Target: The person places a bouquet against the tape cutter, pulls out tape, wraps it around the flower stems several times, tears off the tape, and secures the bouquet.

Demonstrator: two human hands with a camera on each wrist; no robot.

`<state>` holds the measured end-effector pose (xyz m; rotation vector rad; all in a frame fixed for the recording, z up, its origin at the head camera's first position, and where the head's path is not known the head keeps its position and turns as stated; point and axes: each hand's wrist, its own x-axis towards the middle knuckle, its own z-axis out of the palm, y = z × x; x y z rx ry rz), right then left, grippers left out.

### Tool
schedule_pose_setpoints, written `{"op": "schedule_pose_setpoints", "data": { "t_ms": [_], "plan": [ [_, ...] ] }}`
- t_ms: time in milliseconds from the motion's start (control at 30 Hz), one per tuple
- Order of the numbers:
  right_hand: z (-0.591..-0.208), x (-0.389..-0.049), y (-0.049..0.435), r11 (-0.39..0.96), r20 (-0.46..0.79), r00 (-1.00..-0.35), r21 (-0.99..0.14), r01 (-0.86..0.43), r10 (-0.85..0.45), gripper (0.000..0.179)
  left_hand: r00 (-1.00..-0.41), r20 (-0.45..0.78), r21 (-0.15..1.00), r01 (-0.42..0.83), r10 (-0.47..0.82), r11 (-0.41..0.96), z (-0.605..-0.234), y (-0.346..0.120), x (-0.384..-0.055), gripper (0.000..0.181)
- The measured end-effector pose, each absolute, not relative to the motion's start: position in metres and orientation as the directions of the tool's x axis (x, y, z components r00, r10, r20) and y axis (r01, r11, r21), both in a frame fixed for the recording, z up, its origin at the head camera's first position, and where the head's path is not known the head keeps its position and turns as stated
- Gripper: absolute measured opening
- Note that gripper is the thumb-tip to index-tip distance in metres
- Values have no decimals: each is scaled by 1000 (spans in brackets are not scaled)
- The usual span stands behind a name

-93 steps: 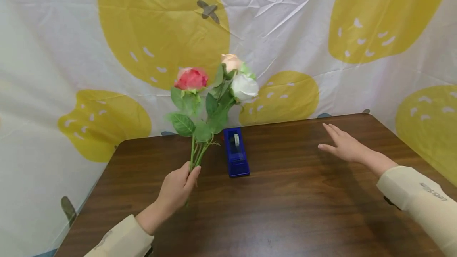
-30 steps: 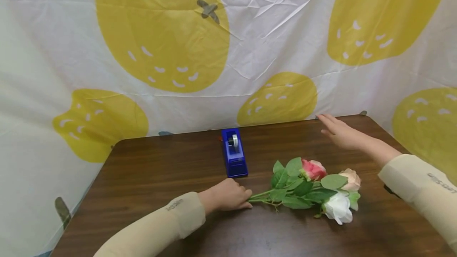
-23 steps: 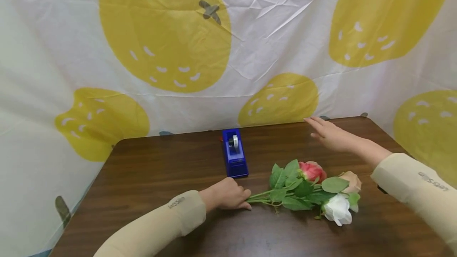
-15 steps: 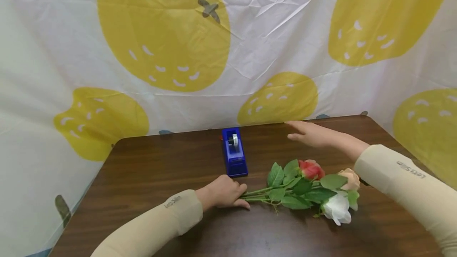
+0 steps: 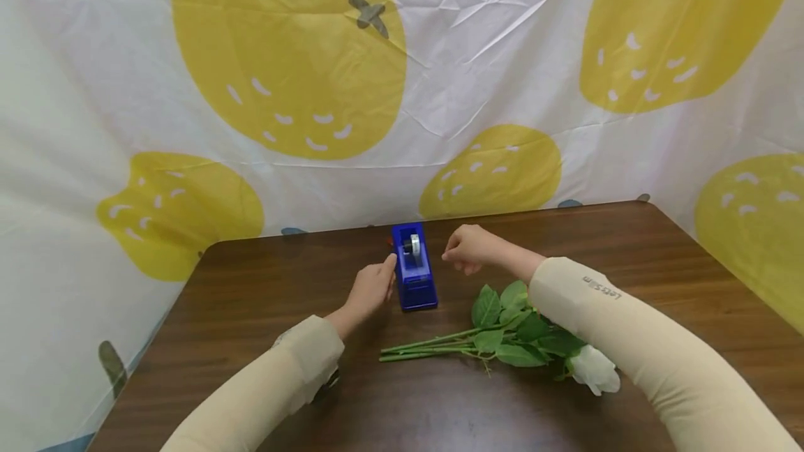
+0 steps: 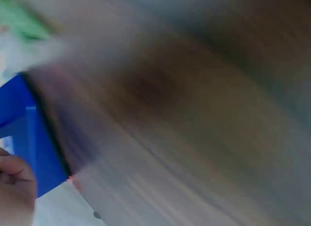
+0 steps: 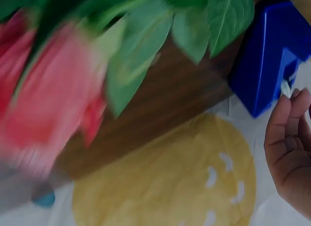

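Observation:
A blue tape dispenser (image 5: 418,294) with a small white roll of tape (image 5: 416,245) stands near the table's back edge. My left hand (image 5: 372,286) is at its left side, thumb extended close to its edge; contact is unclear. To the right of the dispenser, my right hand (image 5: 472,248) hovers with loosely bent fingers and nothing in them. In front lie the roses, their bare stems (image 5: 433,349) pointing left. The white rose (image 5: 593,370) shows in the head view, while my right sleeve hides the other blooms. A red rose (image 7: 53,99) appears blurred in the right wrist view.
The brown wooden table (image 5: 264,284) ends at a hanging white cloth (image 5: 477,40) printed with yellow fruit. The leaves (image 5: 521,354) of the roses spread beneath my right forearm.
My left hand laid the roses down, let go of their stems and moved up to the dispenser. My right hand has come left across the table, its fingers now bent.

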<state>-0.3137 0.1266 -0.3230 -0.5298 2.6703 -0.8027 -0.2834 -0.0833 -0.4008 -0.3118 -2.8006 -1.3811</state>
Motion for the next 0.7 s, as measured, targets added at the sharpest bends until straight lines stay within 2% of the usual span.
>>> {"op": "schedule_pose_setpoints", "data": {
  "t_ms": [67, 167, 333, 500, 700],
  "plan": [
    [-331, -315, 116, 775, -200, -886, -587, -234, -419, 21, -996, 28, 913, 59, 84, 403, -399, -81, -285, 45],
    [-341, -316, 105, 772, -261, -883, -615, -159, -389, 24, -996, -45, 950, -17, 83, 311, -399, -78, -285, 35],
    [-350, -313, 96, 733, -362, -875, -680, 12, -322, 24, -989, -86, 932, -37, 119, 361, -399, -75, -284, 28],
    [-352, -317, 91, 677, -403, -879, -724, 136, -255, 18, -987, -133, 920, -91, 85, 382, -394, -73, -287, 25],
    [-349, -322, 85, 610, -477, -854, -746, 268, -208, 20, -980, -151, 897, -82, 127, 434, -391, -73, -290, 25]
  ]
}}
